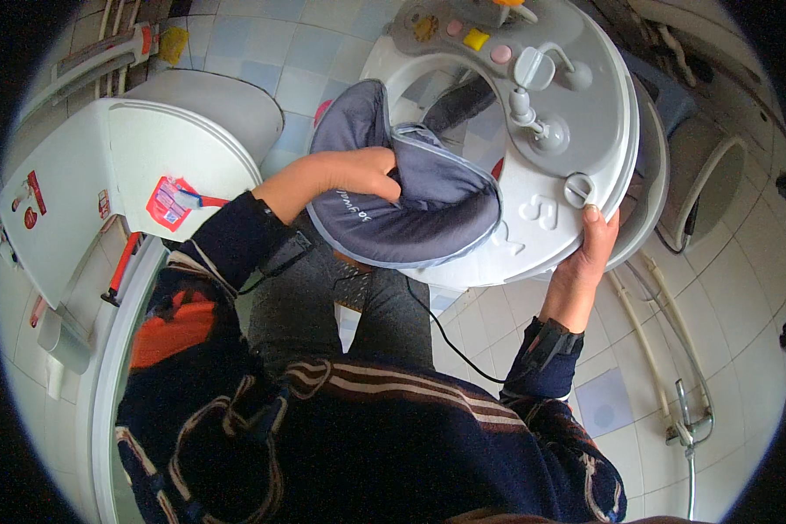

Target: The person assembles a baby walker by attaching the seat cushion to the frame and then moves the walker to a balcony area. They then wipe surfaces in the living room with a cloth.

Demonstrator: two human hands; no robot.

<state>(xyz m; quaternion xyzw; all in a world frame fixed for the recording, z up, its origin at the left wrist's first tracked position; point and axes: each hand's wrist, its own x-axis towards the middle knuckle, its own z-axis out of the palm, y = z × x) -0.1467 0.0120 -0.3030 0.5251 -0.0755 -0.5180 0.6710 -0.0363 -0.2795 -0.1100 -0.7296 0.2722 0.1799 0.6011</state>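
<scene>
A white and grey baby walker [546,210] is tilted in front of me, its ring-shaped tray carrying a grey knob toy [533,70] and several coloured buttons. The dark grey fabric seat [419,231] with pale piping is pulled up over the tray's near left edge, partly out of the central opening. My left hand [358,170] is closed on the seat's fabric, with the fingers tucked into its folds and partly hidden. At the tray's right rim my right hand [589,249] grips the edge, thumb on top and fingers underneath out of sight.
To the left, a rounded white surface [140,144] holds a red packet [170,205] and a brush with a red handle. A red-handled tool [124,266] hangs below. Pipes and a metal tap [690,428] are on the tiled wall at right. A black cord [454,341] hangs near my legs.
</scene>
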